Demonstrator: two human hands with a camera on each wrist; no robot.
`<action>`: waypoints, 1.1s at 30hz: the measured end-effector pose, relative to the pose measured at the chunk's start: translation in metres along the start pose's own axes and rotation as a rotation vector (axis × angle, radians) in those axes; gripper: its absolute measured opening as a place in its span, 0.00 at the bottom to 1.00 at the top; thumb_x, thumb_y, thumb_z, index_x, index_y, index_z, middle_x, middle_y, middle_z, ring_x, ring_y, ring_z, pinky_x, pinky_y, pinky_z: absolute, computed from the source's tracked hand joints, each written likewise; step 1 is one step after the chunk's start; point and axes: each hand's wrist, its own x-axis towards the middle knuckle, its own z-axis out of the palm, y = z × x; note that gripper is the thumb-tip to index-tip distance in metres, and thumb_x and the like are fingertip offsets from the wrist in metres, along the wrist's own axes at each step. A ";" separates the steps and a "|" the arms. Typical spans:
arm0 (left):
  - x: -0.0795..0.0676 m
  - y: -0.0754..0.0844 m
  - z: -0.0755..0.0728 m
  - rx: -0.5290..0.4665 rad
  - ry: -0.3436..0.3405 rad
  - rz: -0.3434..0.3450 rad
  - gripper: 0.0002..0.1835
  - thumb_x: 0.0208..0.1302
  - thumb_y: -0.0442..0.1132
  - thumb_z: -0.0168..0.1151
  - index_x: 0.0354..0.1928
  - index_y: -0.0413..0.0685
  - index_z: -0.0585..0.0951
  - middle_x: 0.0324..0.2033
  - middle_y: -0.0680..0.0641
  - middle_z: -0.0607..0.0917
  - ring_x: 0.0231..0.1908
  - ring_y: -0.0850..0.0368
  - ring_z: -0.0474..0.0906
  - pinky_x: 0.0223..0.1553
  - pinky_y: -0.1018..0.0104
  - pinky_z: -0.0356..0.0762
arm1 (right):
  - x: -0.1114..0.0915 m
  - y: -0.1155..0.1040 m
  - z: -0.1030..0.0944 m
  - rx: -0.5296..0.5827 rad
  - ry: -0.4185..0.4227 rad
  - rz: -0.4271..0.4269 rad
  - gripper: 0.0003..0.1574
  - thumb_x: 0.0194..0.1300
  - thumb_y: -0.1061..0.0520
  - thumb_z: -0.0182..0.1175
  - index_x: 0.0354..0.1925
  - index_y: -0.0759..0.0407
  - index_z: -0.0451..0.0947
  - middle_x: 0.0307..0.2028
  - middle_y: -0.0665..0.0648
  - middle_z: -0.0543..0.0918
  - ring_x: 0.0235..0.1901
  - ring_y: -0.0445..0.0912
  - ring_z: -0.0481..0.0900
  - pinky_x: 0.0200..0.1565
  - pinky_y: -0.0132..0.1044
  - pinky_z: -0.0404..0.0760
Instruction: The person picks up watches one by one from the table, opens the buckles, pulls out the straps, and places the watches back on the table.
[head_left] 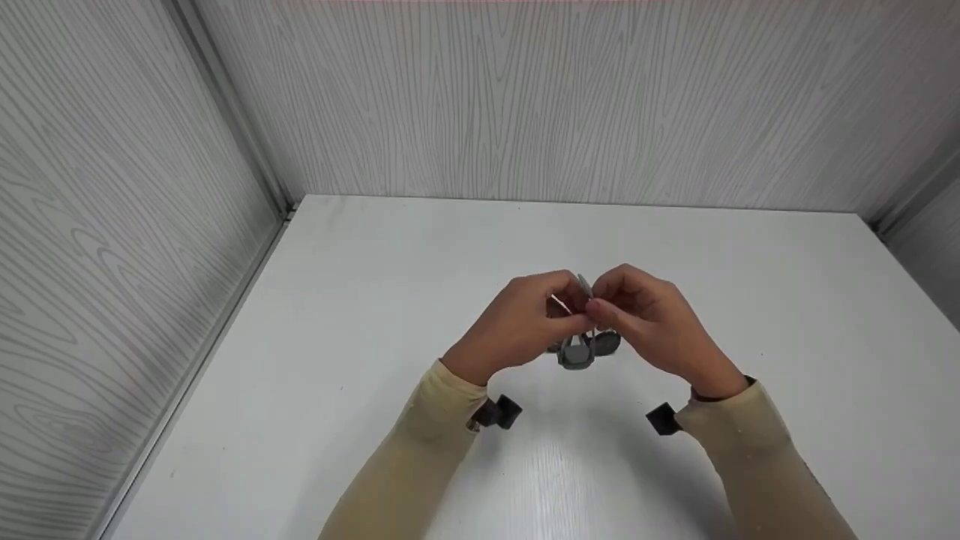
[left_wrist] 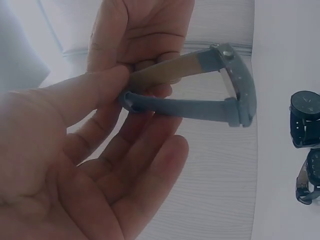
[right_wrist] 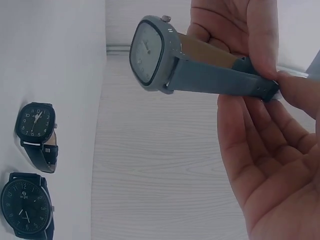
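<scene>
A grey-blue wristwatch with a rounded-square case hangs in the air, its strap looped round with a tan inner side. My left hand pinches the buckle end of the strap between thumb and fingers. From the other side my right hand pinches the same end, its fingertips meeting the left ones in the head view. In the right wrist view the dial faces left, away from both hands. The fingers partly hide the buckle.
Two dark watches lie on the white table: a rounded-square one and a round one. Woodgrain panels stand at the back and on the left. A small black block juts from the left sleeve, another from the right.
</scene>
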 end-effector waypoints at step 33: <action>0.006 -0.006 0.005 0.162 0.009 0.085 0.05 0.71 0.39 0.67 0.44 0.47 0.82 0.41 0.54 0.83 0.38 0.67 0.83 0.40 0.74 0.82 | -0.001 0.001 0.001 -0.196 0.060 0.015 0.05 0.74 0.58 0.64 0.46 0.58 0.81 0.33 0.45 0.85 0.31 0.45 0.81 0.36 0.32 0.78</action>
